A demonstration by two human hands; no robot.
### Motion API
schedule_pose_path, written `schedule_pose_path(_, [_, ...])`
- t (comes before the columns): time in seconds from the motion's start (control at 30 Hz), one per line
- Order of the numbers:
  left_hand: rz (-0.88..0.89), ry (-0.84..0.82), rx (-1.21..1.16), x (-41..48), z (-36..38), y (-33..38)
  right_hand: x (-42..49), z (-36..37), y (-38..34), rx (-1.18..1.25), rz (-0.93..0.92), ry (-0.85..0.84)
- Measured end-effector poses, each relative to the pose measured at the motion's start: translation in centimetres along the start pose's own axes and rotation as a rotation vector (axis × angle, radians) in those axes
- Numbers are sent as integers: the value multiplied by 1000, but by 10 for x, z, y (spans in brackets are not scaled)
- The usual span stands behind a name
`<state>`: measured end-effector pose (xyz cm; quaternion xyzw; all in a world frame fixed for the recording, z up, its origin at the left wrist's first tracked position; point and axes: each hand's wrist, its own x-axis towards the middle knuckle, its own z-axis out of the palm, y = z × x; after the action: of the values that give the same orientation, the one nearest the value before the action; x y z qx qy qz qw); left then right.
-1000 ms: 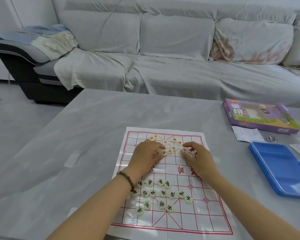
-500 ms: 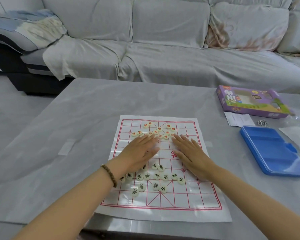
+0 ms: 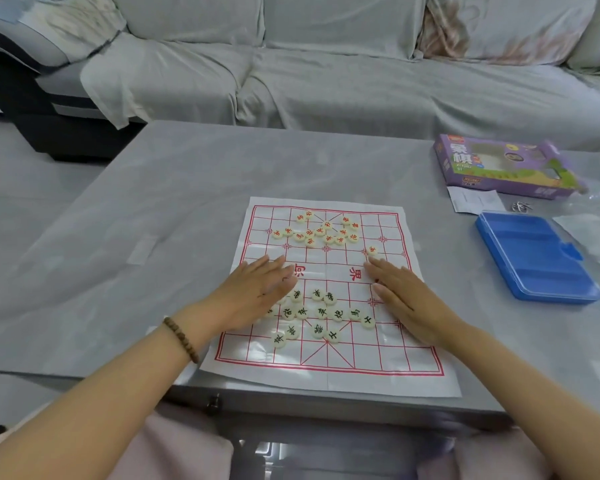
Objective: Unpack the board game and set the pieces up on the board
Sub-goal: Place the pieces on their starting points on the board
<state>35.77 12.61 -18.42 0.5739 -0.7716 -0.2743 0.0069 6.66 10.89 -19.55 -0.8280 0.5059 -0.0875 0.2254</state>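
Left hand (image 3: 257,292) & right hand (image 3: 404,301) lie flat, fingers straight, on board (image 3: 378,355) on table (image 3: 187,209). Red pieces (image 3: 309,232) heaped far end, black pieces (image 3: 322,311) near. Prob. light, slick discs: pinch 1 by rim.

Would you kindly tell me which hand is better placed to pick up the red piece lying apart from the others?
The right hand: its fingertips lie just short of the lone red piece; the left hand rests farther away.

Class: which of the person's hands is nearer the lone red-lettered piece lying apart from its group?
Right. The right hand lies flat with fingertips just short of the lone red-lettered piece; the left hand lies flat across the board, well to the piece's left.
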Motion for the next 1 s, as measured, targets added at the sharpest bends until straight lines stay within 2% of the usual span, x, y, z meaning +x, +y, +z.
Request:
schedule_pose_path(0.1, [11,50,-77,-12,-12,8,-6,-15,-14,94,75,56])
schedule_pose_path(0.2, [45,97,-109,-24,-16,22,-12,-20,-22,159,71,68])
schedule_pose_path(0.33, [170,106,45,-22,-5,41,-15,-14,-27,106,68,-20])
schedule_pose_path(0.43, [199,110,177,-16,1,50,-15,-8,-29,116,62,-16])
schedule_pose_path(0.67, [51,235,158,0,7,65,-11,-3,-31,175,73,46])
schedule_pose_path(0.93, [-22,187,172,11,8,75,-15,-23,-19,239,130,168])
schedule_pose_path(1.0, [-5,226,84,10,-2,77,-18,-27,-11,234,146,203])
